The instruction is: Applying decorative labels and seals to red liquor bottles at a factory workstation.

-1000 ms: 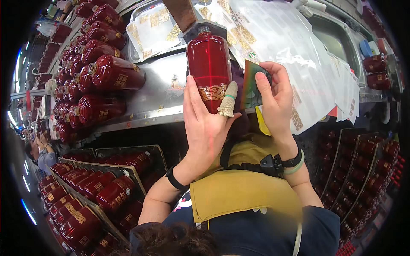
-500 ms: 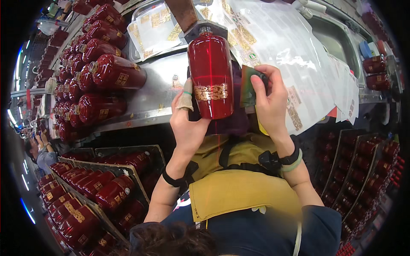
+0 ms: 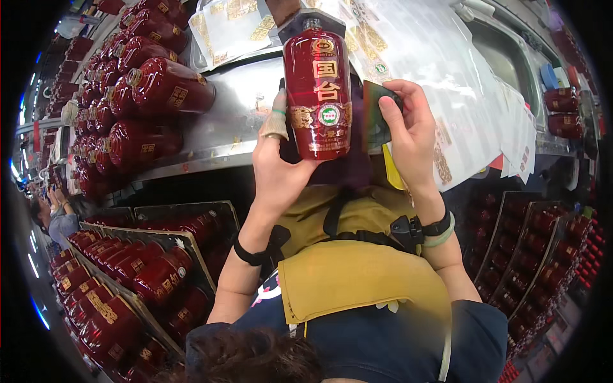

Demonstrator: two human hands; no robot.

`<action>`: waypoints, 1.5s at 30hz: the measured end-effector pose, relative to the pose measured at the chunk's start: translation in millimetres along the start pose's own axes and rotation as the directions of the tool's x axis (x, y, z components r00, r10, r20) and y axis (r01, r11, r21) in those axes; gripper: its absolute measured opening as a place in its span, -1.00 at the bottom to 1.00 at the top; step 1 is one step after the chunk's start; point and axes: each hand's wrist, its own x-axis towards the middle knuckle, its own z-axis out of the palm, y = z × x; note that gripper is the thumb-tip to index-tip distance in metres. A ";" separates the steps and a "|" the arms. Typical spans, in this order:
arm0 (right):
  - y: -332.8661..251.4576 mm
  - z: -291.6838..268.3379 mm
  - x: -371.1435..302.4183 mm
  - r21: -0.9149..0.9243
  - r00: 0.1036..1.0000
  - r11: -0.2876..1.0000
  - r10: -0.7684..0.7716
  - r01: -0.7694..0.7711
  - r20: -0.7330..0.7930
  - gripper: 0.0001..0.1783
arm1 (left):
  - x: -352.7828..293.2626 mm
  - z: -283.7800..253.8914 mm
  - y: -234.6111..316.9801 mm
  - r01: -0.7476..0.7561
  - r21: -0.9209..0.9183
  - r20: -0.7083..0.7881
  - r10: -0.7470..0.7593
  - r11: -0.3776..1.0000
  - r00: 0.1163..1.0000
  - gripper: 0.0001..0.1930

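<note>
A glossy dark red bottle (image 3: 300, 70) lies in front of me, its neck pointing away. Gold characters, a round green-and-white emblem and a gold patterned band face up on it. My left hand (image 3: 278, 175) grips the lower left side of the bottle, a pale cloth finger cover on one finger. Just right of the bottle, my right hand (image 3: 412, 131) pinches a thin, flat dark green scraper (image 3: 377, 115), held apart from the glass. Beyond the neck stands a dark metal rest (image 3: 332, 22). Dark purple cloth (image 3: 354, 169) shows under the bottle.
Several red bottles (image 3: 169, 86) crowd the metal bench (image 3: 236, 118) on the left. Clear sheets with gold decals (image 3: 434, 83) cover the right side, beside a metal sink (image 3: 495, 48). Crates of bottles (image 3: 150, 233) stand low on both sides. Another person (image 3: 57, 217) is far left.
The bottle has turned in my left hand: its lettered face now points up, where a plain face with a gold band was. The scraper stays in my right hand.
</note>
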 end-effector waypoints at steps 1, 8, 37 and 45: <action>0.8 -0.2 1.4 -0.005 1.000 1.000 -0.014 0.014 0.015 -0.79 | 2.6 -3.7 0.2 -0.027 0.018 0.042 0.026 0.999 0.999 0.09; 0.0 -6.1 4.3 0.066 0.999 0.998 0.019 -0.020 0.027 -0.78 | 10.6 -4.4 5.2 0.101 -0.561 0.094 -0.058 0.822 0.994 -0.30; -26.3 -7.5 4.2 -0.442 0.712 0.563 -0.607 0.699 0.354 -0.67 | 9.4 -9.8 -9.5 0.221 -0.549 0.214 -0.120 0.806 0.969 -0.04; -42.1 1.0 -2.5 -0.375 0.535 0.386 -0.670 0.843 0.514 -0.65 | 11.3 -4.4 -1.3 -0.031 -0.064 -0.015 0.030 0.997 0.999 0.01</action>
